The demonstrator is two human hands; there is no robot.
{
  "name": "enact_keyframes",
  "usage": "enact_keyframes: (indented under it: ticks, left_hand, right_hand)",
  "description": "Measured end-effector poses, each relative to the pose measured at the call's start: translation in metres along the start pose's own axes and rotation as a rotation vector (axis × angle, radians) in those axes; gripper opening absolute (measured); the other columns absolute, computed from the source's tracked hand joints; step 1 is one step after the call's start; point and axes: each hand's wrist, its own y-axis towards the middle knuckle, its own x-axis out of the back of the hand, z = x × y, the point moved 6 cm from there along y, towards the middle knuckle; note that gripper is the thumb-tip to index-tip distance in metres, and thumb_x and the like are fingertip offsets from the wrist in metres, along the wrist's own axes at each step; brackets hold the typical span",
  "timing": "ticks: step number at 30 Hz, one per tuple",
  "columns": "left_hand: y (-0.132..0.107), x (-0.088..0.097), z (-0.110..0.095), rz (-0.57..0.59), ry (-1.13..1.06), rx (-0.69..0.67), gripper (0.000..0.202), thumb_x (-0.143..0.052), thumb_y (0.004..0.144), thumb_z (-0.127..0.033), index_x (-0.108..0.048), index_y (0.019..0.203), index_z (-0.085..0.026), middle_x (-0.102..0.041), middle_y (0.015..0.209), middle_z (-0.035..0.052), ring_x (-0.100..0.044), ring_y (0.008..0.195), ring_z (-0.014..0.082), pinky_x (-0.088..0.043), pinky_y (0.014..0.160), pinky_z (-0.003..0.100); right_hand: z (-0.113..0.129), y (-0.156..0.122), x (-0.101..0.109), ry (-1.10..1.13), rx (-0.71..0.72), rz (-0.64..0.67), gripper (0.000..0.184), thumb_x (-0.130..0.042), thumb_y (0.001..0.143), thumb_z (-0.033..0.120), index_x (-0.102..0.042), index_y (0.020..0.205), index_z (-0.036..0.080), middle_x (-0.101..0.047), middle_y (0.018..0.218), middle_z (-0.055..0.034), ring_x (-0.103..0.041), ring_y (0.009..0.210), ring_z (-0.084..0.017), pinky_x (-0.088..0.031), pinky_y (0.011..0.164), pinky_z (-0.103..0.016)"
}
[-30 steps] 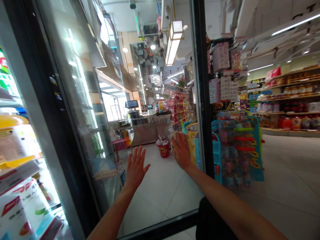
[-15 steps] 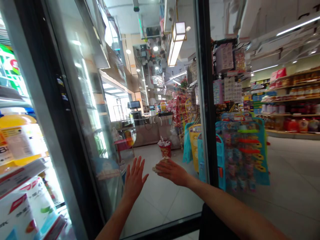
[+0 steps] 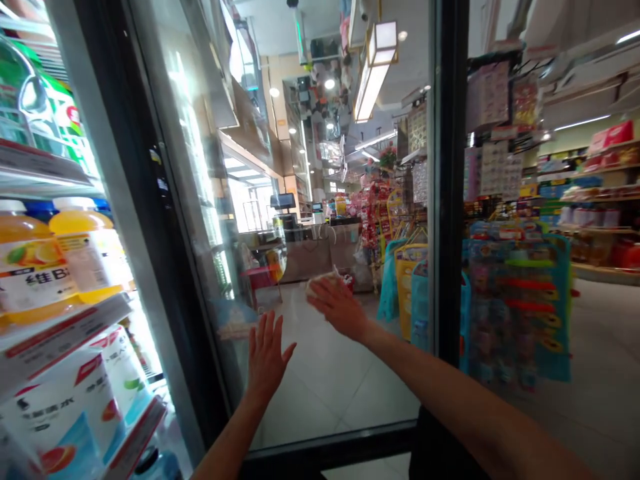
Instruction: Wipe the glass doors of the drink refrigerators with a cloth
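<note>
Near the glass door's (image 3: pixel 450 200) lower left corner, our left hand (image 3: pixel 269 357) spreads empty fingers; our right hand (image 3: pixel 345 310) holds a cloth (image 3: pixel 313 288) against the door.

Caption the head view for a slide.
At a black-framed glass door, the right hand lies over a pale cloth and the left hand is spread open, beside shelved bottles of orange drink.

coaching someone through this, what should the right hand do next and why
Probably slide the right hand, with its pale cloth, a little toward the door's right-hand black frame: the cloth is under its fingers, seemingly against the glass, and more pane lies that way. The left hand, spread and bare, looks able to brace.
</note>
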Motion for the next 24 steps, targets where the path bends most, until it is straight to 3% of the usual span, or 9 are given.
enact_keyframes:
  ticks: [2, 3, 6, 8, 12, 13, 18, 22, 24]
  left_hand:
    - [-0.001, 0.002, 0.005, -0.001, -0.012, 0.026, 0.065, -0.046, 0.088, -0.039, -0.022, 0.144, -0.016, -0.036, 0.145, 0.0165, -0.019, 0.140, 0.0255, -0.017, 0.113, 0.051]
    - [-0.002, 0.003, 0.008, -0.004, -0.010, 0.025, 0.065, -0.046, 0.088, -0.038, -0.021, 0.144, -0.016, -0.036, 0.144, 0.0163, -0.020, 0.140, 0.0253, -0.018, 0.113, 0.051]
    - [-0.008, 0.009, 0.019, -0.018, 0.019, 0.007, 0.066, -0.045, 0.088, -0.039, -0.019, 0.145, -0.017, -0.038, 0.143, 0.0160, -0.022, 0.139, 0.0251, -0.021, 0.112, 0.049]
    - [-0.015, 0.012, 0.031, -0.008, 0.037, 0.018, 0.067, -0.045, 0.088, -0.040, -0.018, 0.145, -0.018, -0.037, 0.144, 0.0159, -0.023, 0.139, 0.0252, -0.024, 0.111, 0.047]
    - [-0.030, 0.025, 0.066, 0.002, 0.059, 0.128, 0.067, -0.043, 0.089, -0.038, -0.014, 0.146, -0.020, -0.034, 0.146, 0.0155, -0.026, 0.138, 0.0274, -0.025, 0.110, 0.051]
    - [-0.032, 0.029, 0.074, -0.004, 0.065, 0.150, 0.068, -0.044, 0.089, -0.037, -0.013, 0.146, -0.021, -0.033, 0.146, 0.0156, -0.026, 0.138, 0.0283, -0.026, 0.109, 0.052]
    - [-0.039, 0.040, 0.089, -0.009, 0.066, 0.100, 0.068, -0.041, 0.088, -0.022, -0.007, 0.147, -0.025, -0.029, 0.149, 0.0122, -0.026, 0.138, 0.0279, -0.034, 0.107, 0.046]
    - [-0.032, 0.050, 0.094, -0.062, 0.053, 0.133, 0.066, -0.039, 0.088, -0.017, -0.008, 0.147, -0.025, -0.027, 0.150, 0.0118, -0.025, 0.138, 0.0265, -0.033, 0.108, 0.047]
    - [-0.024, 0.060, 0.101, -0.121, 0.046, 0.168, 0.064, -0.039, 0.088, -0.018, -0.013, 0.146, -0.024, -0.026, 0.150, 0.0128, -0.024, 0.138, 0.0271, -0.031, 0.109, 0.049]
  right_hand:
    - [-0.002, 0.008, 0.000, -0.024, -0.101, -0.025, 0.053, -0.047, 0.087, 0.015, -0.038, 0.138, 0.025, -0.034, 0.148, -0.0062, -0.020, 0.141, -0.023, -0.018, 0.114, -0.052]
    - [0.004, 0.008, -0.002, -0.022, -0.065, -0.010, 0.052, -0.046, 0.087, 0.015, -0.039, 0.138, 0.024, -0.035, 0.148, -0.0058, -0.022, 0.140, -0.022, -0.019, 0.114, -0.051]
    - [0.038, 0.002, -0.016, 0.038, 0.255, 0.084, 0.042, -0.040, 0.091, 0.019, -0.046, 0.132, 0.023, -0.042, 0.144, -0.0011, -0.031, 0.136, -0.016, -0.026, 0.114, -0.041]
    - [0.047, 0.009, -0.020, 0.069, 0.334, 0.100, 0.040, -0.039, 0.092, 0.019, -0.047, 0.131, 0.023, -0.045, 0.142, -0.0001, -0.033, 0.134, -0.015, -0.027, 0.114, -0.039]
    - [0.035, 0.049, -0.020, 0.060, 0.027, 0.003, 0.050, -0.041, 0.089, 0.014, -0.037, 0.139, 0.020, -0.036, 0.147, -0.0071, -0.023, 0.140, -0.022, -0.021, 0.114, -0.052]
    - [0.040, 0.053, -0.024, 0.066, 0.015, 0.004, 0.050, -0.041, 0.089, 0.014, -0.037, 0.138, 0.020, -0.034, 0.148, -0.0081, -0.022, 0.140, -0.022, -0.022, 0.113, -0.052]
    - [0.103, 0.050, -0.051, 0.162, 0.408, 0.123, 0.034, -0.035, 0.095, 0.021, -0.054, 0.123, 0.023, -0.050, 0.137, 0.0004, -0.039, 0.131, -0.015, -0.033, 0.111, -0.039]
    - [0.109, 0.093, -0.055, 0.151, 0.146, 0.027, 0.040, -0.037, 0.094, 0.019, -0.042, 0.133, 0.020, -0.038, 0.146, -0.0054, -0.028, 0.138, -0.019, -0.028, 0.113, -0.047]
    - [0.119, 0.105, -0.060, 0.142, 0.122, 0.015, 0.040, -0.040, 0.093, 0.020, -0.042, 0.133, 0.019, -0.035, 0.148, -0.0066, -0.027, 0.138, -0.020, -0.027, 0.113, -0.049]
